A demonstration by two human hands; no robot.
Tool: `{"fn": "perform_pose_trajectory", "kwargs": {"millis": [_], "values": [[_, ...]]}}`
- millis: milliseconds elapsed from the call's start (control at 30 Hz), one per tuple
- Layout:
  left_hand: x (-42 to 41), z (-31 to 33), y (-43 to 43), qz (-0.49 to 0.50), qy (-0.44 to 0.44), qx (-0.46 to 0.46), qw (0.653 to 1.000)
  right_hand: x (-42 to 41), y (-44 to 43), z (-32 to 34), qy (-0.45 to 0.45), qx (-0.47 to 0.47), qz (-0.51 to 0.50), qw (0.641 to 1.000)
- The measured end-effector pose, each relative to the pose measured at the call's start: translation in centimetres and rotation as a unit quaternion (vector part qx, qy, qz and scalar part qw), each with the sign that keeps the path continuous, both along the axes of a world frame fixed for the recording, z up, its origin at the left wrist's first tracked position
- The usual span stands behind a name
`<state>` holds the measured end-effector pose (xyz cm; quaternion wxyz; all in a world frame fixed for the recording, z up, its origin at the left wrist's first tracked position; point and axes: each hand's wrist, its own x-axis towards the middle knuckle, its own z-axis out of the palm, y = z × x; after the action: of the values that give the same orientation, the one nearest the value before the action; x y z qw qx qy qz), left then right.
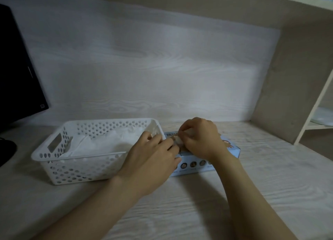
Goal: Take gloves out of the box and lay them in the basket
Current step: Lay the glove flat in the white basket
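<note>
A white perforated basket (59, 165) stands on the desk at the left, with thin clear gloves (108, 140) lying inside. Right beside it lies a light blue glove box (201, 165), mostly covered by my hands. My right hand (200, 137) is over the box top and pinches a crumpled clear glove (179, 140) at the opening. My left hand (153, 158) lies over the box's left end by the basket's right wall, its fingertips on the same glove. The box's opening is hidden.
A dark monitor (18, 68) stands at the far left with its base near the desk edge. A wooden shelf unit (292, 95) rises at the right, holding a white object on a low shelf. The wood-grain desk (180, 203) stretches in front.
</note>
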<state>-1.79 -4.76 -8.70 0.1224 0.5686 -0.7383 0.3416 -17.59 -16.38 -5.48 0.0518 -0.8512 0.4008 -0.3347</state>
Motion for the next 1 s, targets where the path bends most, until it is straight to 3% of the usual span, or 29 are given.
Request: {"fn": "perform_pose_trajectory", "kwargs": {"millis": [367,567,733,900,1000], "values": [[-0.1,0.0,-0.5,-0.036,0.005,-0.024,0.999,0.5,-1.0,-0.7,-0.193,-0.055,0.009,0.98],[0.0,0.0,-0.9,-0.063,0.022,-0.025,0.997,0.2,0.4,0.6,-0.413,-0.114,-0.045,0.902],[0.1,0.0,-0.9,-0.065,0.022,0.0,0.998,0.8,1.3,0.9,-0.443,-0.175,-0.053,0.878],[0.2,-0.3,-1.2,-0.053,0.013,0.022,0.998,0.8,2.1,1.7,-0.511,-0.219,-0.079,0.828],[0.1,-0.1,-1.1,-0.054,0.024,0.006,0.998,0.8,2.9,2.1,-0.518,-0.232,-0.066,0.821]]}}
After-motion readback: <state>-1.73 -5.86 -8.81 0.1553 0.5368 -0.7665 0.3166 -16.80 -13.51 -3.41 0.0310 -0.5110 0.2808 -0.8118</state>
